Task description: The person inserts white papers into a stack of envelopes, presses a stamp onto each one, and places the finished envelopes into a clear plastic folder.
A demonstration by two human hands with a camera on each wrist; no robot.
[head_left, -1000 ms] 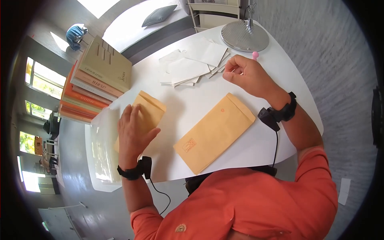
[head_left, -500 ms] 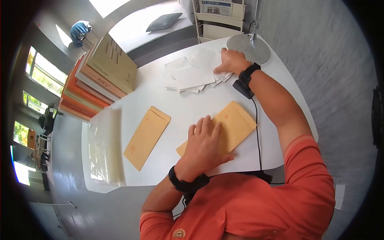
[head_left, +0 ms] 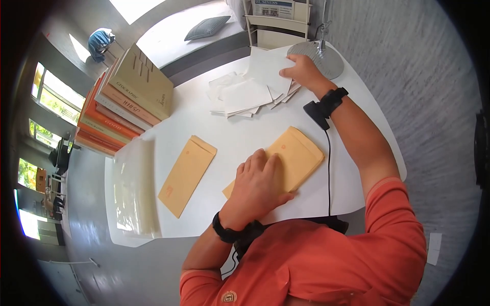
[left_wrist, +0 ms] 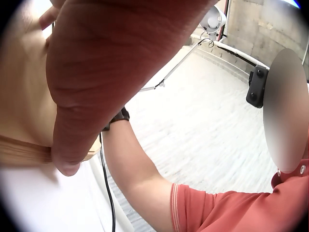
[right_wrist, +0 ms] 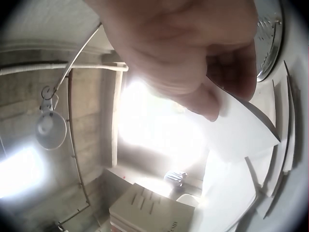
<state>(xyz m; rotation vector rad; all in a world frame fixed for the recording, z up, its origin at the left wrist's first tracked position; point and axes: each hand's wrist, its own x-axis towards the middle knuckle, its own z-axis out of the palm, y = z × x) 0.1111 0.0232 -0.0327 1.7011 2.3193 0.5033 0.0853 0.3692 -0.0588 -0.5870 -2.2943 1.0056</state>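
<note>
White table (head_left: 214, 183), grey floor (head_left: 94, 201): right hand (head_left: 305, 72) pinches paper (head_left: 268, 67), straight-fingered left hand (head_left: 254, 185) touches envelopes (head_left: 300, 155).

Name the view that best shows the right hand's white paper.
Right wrist: the white paper appears close up, pinched by the right hand. The head view shows it smaller, from above; left wrist, not at all.

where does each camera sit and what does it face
Head: on the head, facing down and forward at the table and envelopes; left hand, right hand, arms and torso show.
Left wrist: on that wrist, past the left hand at envelopes and torso; right arm shows.
Right wrist: on that wrist, facing papers and books past the right hand, which pinches a sheet.
Shared by head and right wrist: books, papers.
</note>
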